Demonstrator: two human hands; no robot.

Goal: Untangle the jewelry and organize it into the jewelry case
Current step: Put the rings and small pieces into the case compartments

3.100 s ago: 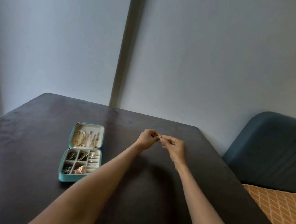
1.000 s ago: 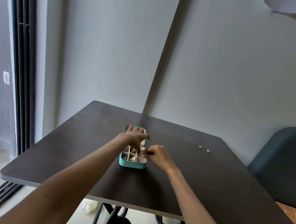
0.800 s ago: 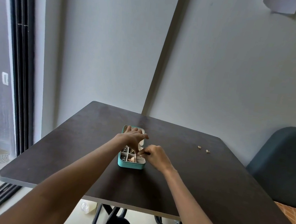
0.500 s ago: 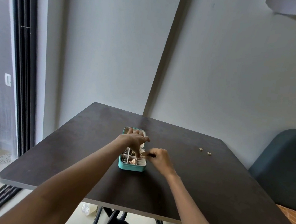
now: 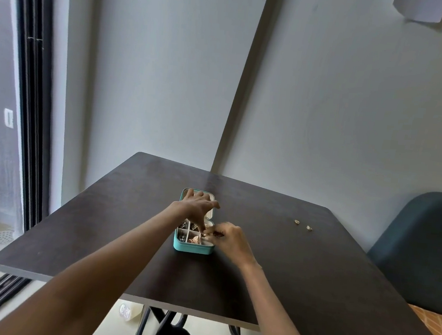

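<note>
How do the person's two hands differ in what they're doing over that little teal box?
The left hand reaches over the case with fingers spread, fingertips dipping toward the compartments; the right hand sits beside the case's right edge, fingers curled. The left seems to hold nothing; the right pinches something small, too tiny to identify. Both meet at the same corner of the case.

one jewelry case [image 5: 192, 247], two loose earrings [image 5: 302, 225], two hands [image 5: 230, 240]
</note>
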